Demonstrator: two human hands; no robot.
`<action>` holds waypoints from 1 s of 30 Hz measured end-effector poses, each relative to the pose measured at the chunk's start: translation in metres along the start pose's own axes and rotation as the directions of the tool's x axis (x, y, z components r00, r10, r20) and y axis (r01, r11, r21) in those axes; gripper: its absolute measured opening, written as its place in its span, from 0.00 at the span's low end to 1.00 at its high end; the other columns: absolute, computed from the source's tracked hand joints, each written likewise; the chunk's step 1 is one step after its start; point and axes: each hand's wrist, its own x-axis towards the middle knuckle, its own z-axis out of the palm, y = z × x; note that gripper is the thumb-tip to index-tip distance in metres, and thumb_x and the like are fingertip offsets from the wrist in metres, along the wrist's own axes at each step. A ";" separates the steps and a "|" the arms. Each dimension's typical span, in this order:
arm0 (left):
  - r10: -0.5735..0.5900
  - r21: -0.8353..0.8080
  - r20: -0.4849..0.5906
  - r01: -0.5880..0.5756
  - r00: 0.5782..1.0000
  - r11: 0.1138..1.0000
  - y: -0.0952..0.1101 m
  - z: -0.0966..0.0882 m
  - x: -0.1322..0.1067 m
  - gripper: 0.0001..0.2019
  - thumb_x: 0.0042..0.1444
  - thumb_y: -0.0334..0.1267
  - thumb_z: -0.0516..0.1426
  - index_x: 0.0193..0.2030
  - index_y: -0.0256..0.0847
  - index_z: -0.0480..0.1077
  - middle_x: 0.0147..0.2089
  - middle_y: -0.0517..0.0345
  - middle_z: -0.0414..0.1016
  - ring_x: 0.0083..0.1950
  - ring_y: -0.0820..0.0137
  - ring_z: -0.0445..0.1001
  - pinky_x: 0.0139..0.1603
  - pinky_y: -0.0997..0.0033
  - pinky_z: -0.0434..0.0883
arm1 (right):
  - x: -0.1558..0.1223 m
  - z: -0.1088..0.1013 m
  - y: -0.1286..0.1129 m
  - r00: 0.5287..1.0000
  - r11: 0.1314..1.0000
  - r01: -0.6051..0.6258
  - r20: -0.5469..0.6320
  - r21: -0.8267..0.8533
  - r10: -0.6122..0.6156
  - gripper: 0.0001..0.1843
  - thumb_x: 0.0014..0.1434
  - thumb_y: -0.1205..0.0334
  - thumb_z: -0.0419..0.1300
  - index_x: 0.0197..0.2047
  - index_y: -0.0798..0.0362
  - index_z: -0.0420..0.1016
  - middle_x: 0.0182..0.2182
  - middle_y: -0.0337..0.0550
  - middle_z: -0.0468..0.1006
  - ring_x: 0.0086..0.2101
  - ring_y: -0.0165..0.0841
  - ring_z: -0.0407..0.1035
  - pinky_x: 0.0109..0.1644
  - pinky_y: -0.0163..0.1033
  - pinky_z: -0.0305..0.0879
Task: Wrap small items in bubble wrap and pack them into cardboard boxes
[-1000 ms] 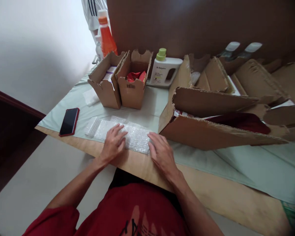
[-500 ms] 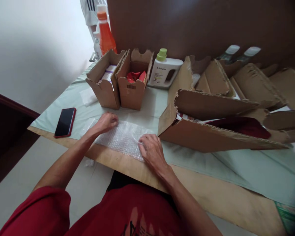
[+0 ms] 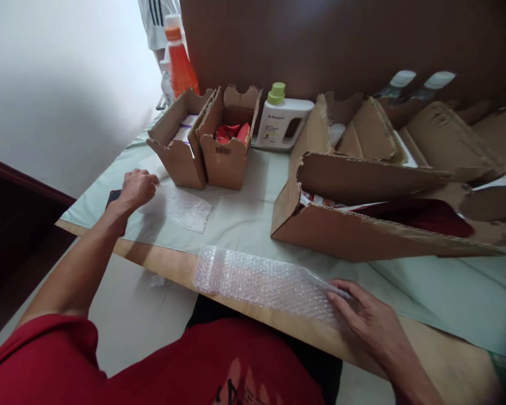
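Note:
A long strip of bubble wrap lies across the table's front edge. My right hand pinches its right end, lifting that edge slightly. Farther left, a smaller crumpled sheet of clear plastic rests on the cloth and reaches towards my left hand. The fingers of that hand are curled closed on what looks like the sheet's near-left end; the exact grip is partly hidden. Under my left forearm, a phone is mostly covered.
Two narrow cardboard boxes hold packets, with a white detergent bottle beside them. A large divided carton fills the right side. An orange bottle stands at the back left, near a person's striped sleeve.
The bubble wrap has been spread out to the right and nearer to me, with my right hand on its end. My left hand has moved left, away from it, over the phone.

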 end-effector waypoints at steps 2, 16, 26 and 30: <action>-0.046 -0.014 -0.088 0.045 0.995 0.999 -0.001 0.000 0.000 0.17 0.60 0.40 0.54 0.49 0.36 0.79 0.52 0.41 0.80 0.62 0.45 0.69 0.62 0.39 0.63 | -0.003 -0.002 0.006 0.996 0.999 0.004 -0.083 -0.041 -0.007 0.21 0.58 0.43 0.55 0.43 0.47 0.82 0.38 0.46 0.86 0.39 0.47 0.80 0.45 0.50 0.74; 0.635 -0.343 -0.288 -0.696 0.717 0.631 0.201 0.036 -0.178 0.15 0.64 0.31 0.55 0.54 0.44 0.75 0.63 0.45 0.75 0.70 0.53 0.67 0.71 0.41 0.64 | -0.018 -0.011 0.046 0.946 0.961 -0.068 -0.322 -0.269 -0.023 0.26 0.64 0.49 0.52 0.57 0.55 0.77 0.51 0.57 0.82 0.50 0.53 0.75 0.56 0.59 0.69; 0.776 -0.268 -0.071 -0.761 0.627 0.591 0.247 0.072 -0.189 0.31 0.69 0.43 0.52 0.75 0.33 0.54 0.76 0.35 0.59 0.78 0.51 0.56 0.77 0.44 0.52 | -0.013 0.080 -0.065 0.894 0.855 0.422 -0.018 -0.303 -0.448 0.25 0.68 0.67 0.53 0.66 0.57 0.69 0.66 0.57 0.71 0.65 0.47 0.63 0.66 0.54 0.62; 0.741 -0.200 -0.018 -0.729 0.671 0.655 0.222 0.081 -0.185 0.31 0.69 0.47 0.54 0.75 0.41 0.56 0.79 0.39 0.53 0.80 0.48 0.50 0.78 0.40 0.45 | -0.020 0.076 -0.039 0.912 0.860 0.376 -0.027 -0.344 -0.409 0.28 0.70 0.58 0.55 0.70 0.57 0.65 0.69 0.56 0.68 0.68 0.48 0.60 0.69 0.55 0.59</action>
